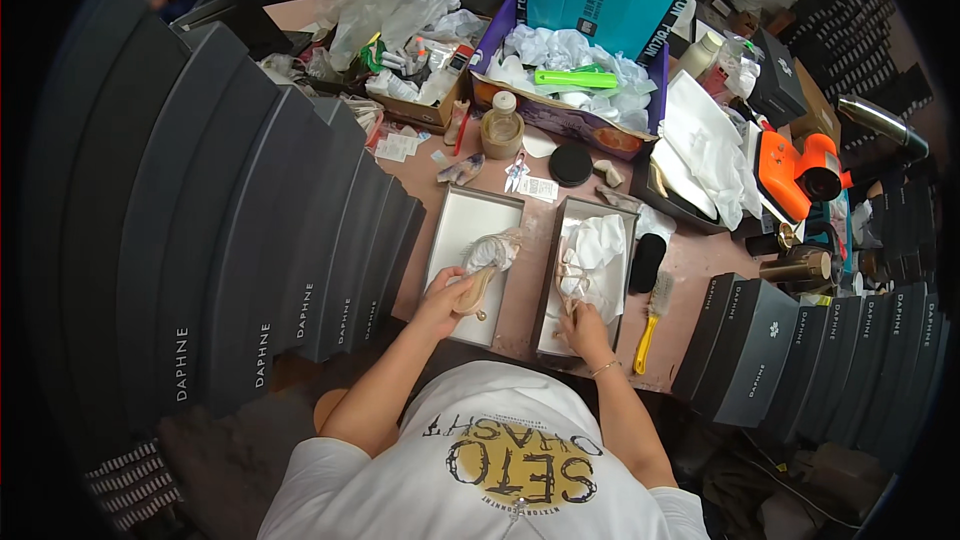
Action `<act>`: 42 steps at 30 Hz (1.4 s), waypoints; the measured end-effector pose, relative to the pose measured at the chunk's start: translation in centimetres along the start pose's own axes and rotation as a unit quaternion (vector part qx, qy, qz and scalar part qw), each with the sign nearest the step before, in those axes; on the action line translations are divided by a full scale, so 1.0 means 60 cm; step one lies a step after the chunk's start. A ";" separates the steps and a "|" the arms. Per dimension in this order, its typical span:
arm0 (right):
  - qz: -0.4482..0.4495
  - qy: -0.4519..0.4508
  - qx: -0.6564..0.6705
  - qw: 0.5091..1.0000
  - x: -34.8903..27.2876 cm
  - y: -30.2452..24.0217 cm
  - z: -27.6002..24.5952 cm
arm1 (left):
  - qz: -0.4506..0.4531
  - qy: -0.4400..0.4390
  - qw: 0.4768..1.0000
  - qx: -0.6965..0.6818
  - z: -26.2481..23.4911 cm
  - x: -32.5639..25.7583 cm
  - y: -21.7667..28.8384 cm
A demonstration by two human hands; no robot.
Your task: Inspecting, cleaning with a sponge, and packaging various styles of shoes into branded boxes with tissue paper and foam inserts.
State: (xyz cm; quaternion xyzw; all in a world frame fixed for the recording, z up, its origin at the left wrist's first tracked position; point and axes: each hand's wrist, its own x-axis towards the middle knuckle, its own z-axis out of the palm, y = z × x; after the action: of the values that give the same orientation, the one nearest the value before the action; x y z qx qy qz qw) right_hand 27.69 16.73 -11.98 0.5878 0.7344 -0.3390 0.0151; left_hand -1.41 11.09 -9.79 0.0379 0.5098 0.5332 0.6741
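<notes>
My left hand is closed around a beige shoe, held tilted above a white-lined shoebox lid. Crumpled white paper shows at the shoe's far end. Over the near part of an open dark shoebox, my right hand grips a second light shoe with thin straps. White tissue paper fills much of that box. My right fingertips are partly hidden by the hand itself.
A yellow-handled brush and a black oblong object lie right of the shoebox. Beyond stand a jar, a black round lid and a purple box. Dark shoeboxes are stacked left and right.
</notes>
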 end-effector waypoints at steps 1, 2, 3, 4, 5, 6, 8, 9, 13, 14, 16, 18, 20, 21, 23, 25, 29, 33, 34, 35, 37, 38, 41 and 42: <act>-0.008 -0.010 0.009 1.000 -0.004 0.000 -0.006 | -0.046 -0.011 0.997 -0.061 0.021 -0.022 0.028; -0.009 -0.007 0.022 1.000 -0.013 -0.006 -0.012 | -0.061 -0.027 0.993 -0.097 0.029 -0.034 0.033; -0.034 0.051 0.026 0.998 -0.019 -0.007 -0.006 | -0.073 -0.040 0.990 -0.116 0.038 -0.048 0.042; -0.058 0.108 0.031 0.992 -0.026 -0.006 0.000 | -0.086 -0.054 0.986 -0.134 0.051 -0.064 0.051; -0.083 0.166 0.034 0.982 -0.029 -0.017 -0.006 | -0.097 -0.070 0.981 -0.154 0.060 -0.075 0.059; -0.112 0.207 0.064 0.970 -0.036 -0.028 -0.015 | -0.114 -0.071 0.973 -0.187 0.065 -0.085 0.063; -0.071 0.098 0.214 0.969 -0.062 -0.080 -0.059 | -0.108 -0.071 0.968 -0.213 0.075 -0.096 0.061; -0.044 0.044 0.287 0.956 -0.080 -0.109 -0.081 | -0.109 -0.074 0.966 -0.224 0.079 -0.100 0.058; -0.217 -0.040 0.332 0.917 -0.131 -0.238 -0.138 | -0.067 -0.051 0.982 -0.170 0.100 -0.118 0.051; -0.221 -0.046 0.303 0.926 -0.126 -0.258 -0.138 | -0.048 -0.018 0.988 -0.145 0.123 -0.128 0.053; -0.207 -0.064 0.321 0.922 -0.121 -0.269 -0.145 | -0.008 -0.003 0.993 -0.121 0.137 -0.136 0.057; -0.171 -0.090 0.413 0.890 -0.118 -0.264 -0.153 | 0.020 0.004 0.994 -0.105 0.140 -0.164 0.066; -0.123 -0.141 0.605 0.774 -0.108 -0.237 -0.160 | 0.093 0.056 0.993 -0.045 0.144 -0.180 0.070; -0.095 -0.166 0.678 0.710 -0.104 -0.227 -0.170 | 0.127 0.088 0.988 -0.006 0.124 -0.176 0.066; -0.094 -0.214 0.723 0.650 -0.106 -0.221 -0.189 | 0.068 0.096 0.990 -0.081 0.082 -0.164 0.064; -0.093 -0.252 0.762 0.589 -0.106 -0.216 -0.186 | 0.017 0.070 0.988 -0.140 0.070 -0.157 0.071; -0.036 -0.242 0.807 0.537 -0.109 -0.205 -0.170 | 0.042 0.007 0.984 -0.172 0.062 -0.149 0.052; 0.011 -0.216 0.834 0.507 -0.097 -0.196 -0.175 | 0.036 0.019 0.993 -0.115 0.054 -0.163 0.054; 0.024 -0.212 0.837 0.503 -0.093 -0.194 -0.174 | 0.038 0.042 0.992 -0.109 0.066 -0.174 0.063; 0.038 -0.208 0.840 0.500 -0.091 -0.191 -0.172 | 0.047 0.043 0.994 -0.088 0.065 -0.177 0.061; 0.049 -0.201 0.842 0.499 -0.092 -0.186 -0.167 | 0.073 0.043 0.995 -0.045 0.064 -0.181 0.062; 0.053 -0.198 0.843 0.498 -0.092 -0.184 -0.163 | 0.099 0.056 0.993 -0.027 0.072 -0.183 0.065; 0.060 -0.196 0.846 0.492 -0.091 -0.179 -0.155 | 0.131 0.071 0.989 0.004 0.065 -0.177 0.060; 0.061 -0.196 0.848 0.489 -0.091 -0.178 -0.154 | 0.138 0.074 0.988 0.016 0.064 -0.176 0.062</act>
State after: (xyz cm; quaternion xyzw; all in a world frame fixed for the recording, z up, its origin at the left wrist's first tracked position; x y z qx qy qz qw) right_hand 23.50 16.00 2.54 0.2785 0.0326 -0.9029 -0.3259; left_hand -0.19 6.56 1.08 0.0786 0.5566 0.6143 0.5538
